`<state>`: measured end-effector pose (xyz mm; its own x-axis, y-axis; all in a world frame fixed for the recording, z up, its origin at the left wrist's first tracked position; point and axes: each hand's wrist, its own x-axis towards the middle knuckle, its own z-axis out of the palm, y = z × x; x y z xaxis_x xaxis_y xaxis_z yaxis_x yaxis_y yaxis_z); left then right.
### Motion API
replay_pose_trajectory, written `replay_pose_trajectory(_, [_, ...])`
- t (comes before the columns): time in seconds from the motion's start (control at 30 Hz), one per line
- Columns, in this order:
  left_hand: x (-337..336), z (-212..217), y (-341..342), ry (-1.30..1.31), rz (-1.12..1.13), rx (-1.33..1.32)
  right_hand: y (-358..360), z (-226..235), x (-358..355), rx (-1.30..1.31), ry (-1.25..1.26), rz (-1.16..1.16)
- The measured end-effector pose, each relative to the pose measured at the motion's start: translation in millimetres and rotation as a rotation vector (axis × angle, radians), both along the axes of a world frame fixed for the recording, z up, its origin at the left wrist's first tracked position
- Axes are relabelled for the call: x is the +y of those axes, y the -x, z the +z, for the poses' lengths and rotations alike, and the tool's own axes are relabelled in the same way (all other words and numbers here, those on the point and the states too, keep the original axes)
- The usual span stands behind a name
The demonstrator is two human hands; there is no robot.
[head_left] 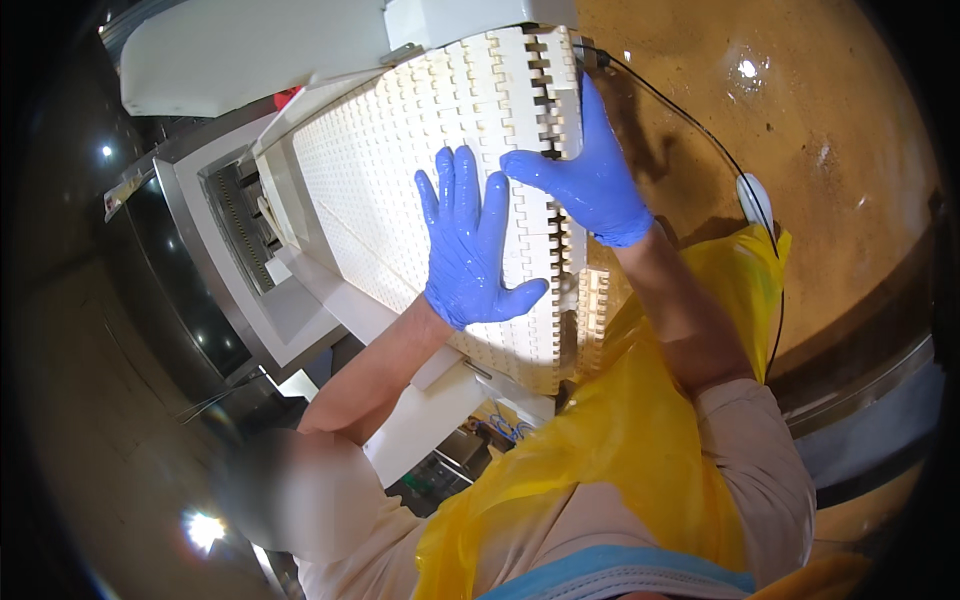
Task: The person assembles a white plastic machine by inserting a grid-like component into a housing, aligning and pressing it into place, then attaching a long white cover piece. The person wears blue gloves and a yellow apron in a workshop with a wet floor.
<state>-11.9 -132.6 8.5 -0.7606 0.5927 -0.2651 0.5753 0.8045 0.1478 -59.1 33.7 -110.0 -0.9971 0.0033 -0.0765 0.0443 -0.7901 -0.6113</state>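
Observation:
A white modular plastic conveyor belt (380, 150) with a toothed, hinged end lies in front of me. My left hand (465, 245), in a wet blue glove, rests flat on the belt's top with fingers spread. Beside it, my right hand (590, 175), gloved the same way, is at the belt's end. Its thumb reaches over the top near my left index finger, while the other fingers stretch along the outer edge, partly out of sight. Neither hand has a loose object in it.
White machine housing (260, 50) stands beyond the belt, and a metal frame (215, 240) to the left. A black cable (690, 120) crosses the wet brown floor (850, 130) on the right. My yellow apron (600, 440) hangs close to the belt's near corner.

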Motion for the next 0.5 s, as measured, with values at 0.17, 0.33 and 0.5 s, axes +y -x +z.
replay_pose_trajectory(0.17, [13,-2,-1,0.015,0.067,-0.032,-1,-6,5,-0.01,-0.009,0.003])
replay_pose_trajectory(0.33, [21,-3,-3,-0.025,0.073,-0.008,-5,-3,9,-0.13,0.209,0.062])
replay_pose_trajectory(0.5, [42,-1,-3,-0.02,0.132,-0.02,-2,-15,5,-0.213,0.277,0.118])
